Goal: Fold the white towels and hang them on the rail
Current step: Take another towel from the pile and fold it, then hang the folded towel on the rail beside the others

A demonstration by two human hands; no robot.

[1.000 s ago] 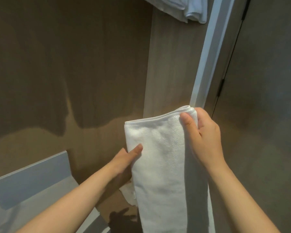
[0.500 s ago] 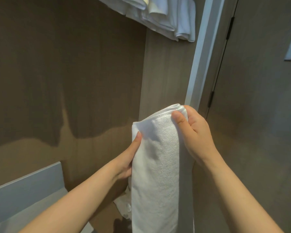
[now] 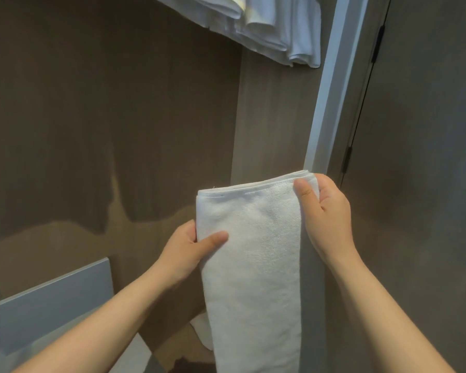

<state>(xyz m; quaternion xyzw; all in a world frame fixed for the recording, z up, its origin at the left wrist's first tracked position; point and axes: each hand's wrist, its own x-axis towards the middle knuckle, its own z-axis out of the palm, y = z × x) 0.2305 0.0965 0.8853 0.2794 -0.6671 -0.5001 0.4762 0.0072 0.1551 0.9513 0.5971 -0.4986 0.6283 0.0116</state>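
Brown wall [image 3: 92,117] behind; left hand [image 3: 189,251] and right hand [image 3: 326,214] grip white towel [image 3: 253,265].

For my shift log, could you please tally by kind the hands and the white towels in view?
Folded towel: 1
Hands: 2, left hand and right hand, both holding it
Hanging towel bunch: 1, separate towels cannot be told
Total: 4

Folded white towel [image 3: 249,254], hanging lengthwise: left hand [image 3: 189,249] pinches its left edge, right hand [image 3: 326,214] grips top right corner. Hung white towels [image 3: 275,28] above (rail hidden).
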